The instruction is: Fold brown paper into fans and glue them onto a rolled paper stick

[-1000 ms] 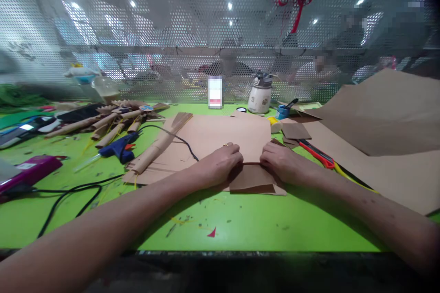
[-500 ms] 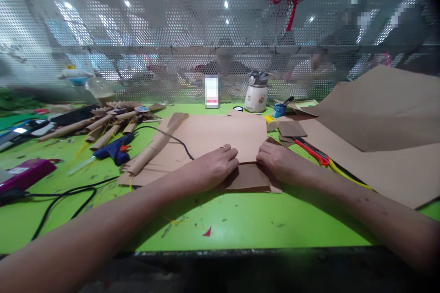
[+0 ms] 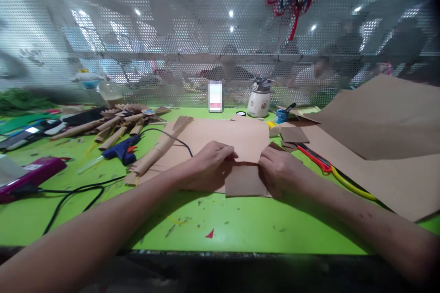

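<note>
A small piece of brown paper (image 3: 245,181) lies near the front edge of a larger brown paper sheet (image 3: 237,137). At its upper left corner is my left hand (image 3: 213,159), fingers bent and closed together by the corner; its thumb side is partly hidden. My right hand (image 3: 279,170) is curled around the right edge of the small piece, its fingertips pressed down on it. A dark strip shows along the piece's top edge, between the hands. Left on the sheet rests a rolled brown paper tube (image 3: 160,149).
To the left lie a blue glue gun (image 3: 120,152), its black cord (image 3: 68,192), a purple device (image 3: 34,176) and several paper rolls (image 3: 113,126). On the right are a red cutter knife (image 3: 314,158) and large brown paper (image 3: 381,123). A bottle (image 3: 259,100) and phone (image 3: 215,96) stand behind.
My left hand has turned and shifted slightly left, its fingers lifted a little, uncovering the small piece's left side. The right hand stays at the right edge. The view has tilted slightly up.
</note>
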